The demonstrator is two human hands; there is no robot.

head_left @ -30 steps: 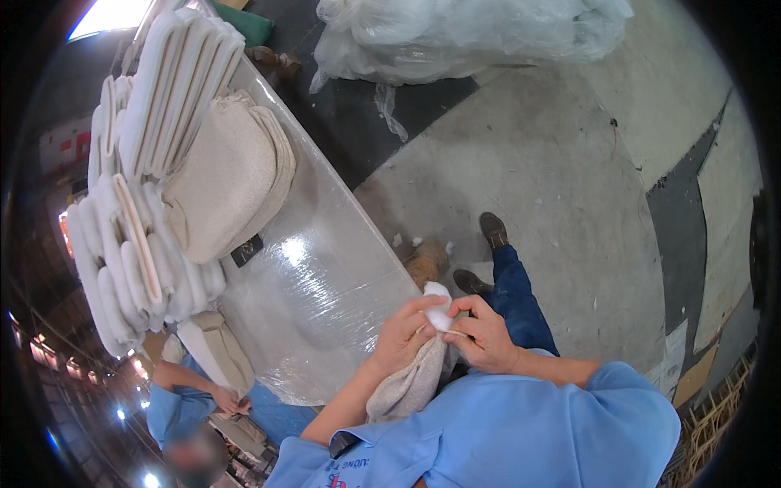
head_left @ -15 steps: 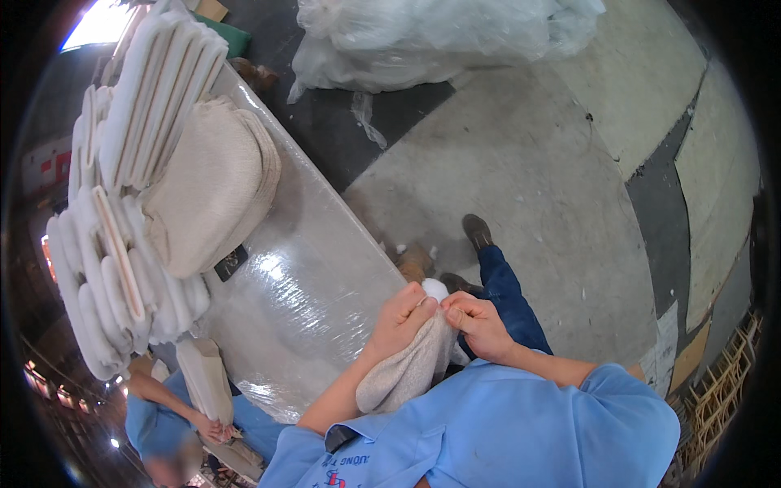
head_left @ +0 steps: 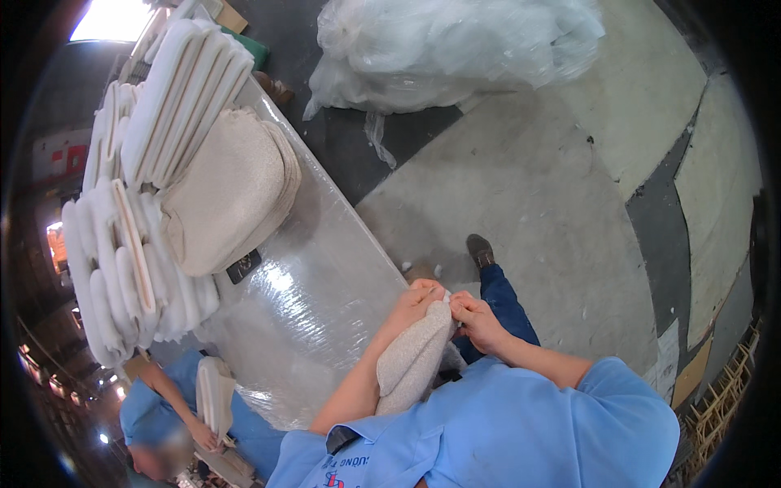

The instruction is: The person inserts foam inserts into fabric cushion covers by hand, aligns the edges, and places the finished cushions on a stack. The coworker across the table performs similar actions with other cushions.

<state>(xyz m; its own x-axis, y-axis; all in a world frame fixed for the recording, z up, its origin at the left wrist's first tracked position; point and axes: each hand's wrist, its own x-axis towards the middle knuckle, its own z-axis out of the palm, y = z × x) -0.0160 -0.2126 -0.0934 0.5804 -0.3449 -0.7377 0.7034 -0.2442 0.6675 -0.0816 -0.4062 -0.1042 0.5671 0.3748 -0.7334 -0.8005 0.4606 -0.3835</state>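
Where the hands meet: left hand point(head_left: 420, 301) and right hand point(head_left: 475, 313) sit side by side at the upper end of a beige cloth point(head_left: 411, 362), in front of the person's shirt point(head_left: 504, 423).
Left grip: narrow, fingers pinched on the cloth's edge.
Right grip: narrow too, thumb and fingers closed on the same edge; exact fingertip contact partly hidden.
White wad point(head_left: 447, 298): a small bit shows between the hands.
Cloth: hangs folded below the hands, its lower end against the shirt.
Table point(head_left: 342, 285): just beside the left forearm, wrapped in shiny film.
Beige stack point(head_left: 232, 191): on the table, near white pads point(head_left: 134, 272); black object point(head_left: 244, 266) at its lower edge.
Co-worker point(head_left: 159, 407): lower left, blue sleeve, one hand at a pale pad point(head_left: 213, 398).
Floor point(head_left: 521, 195): grey, plastic bundle point(head_left: 447, 53) beyond.
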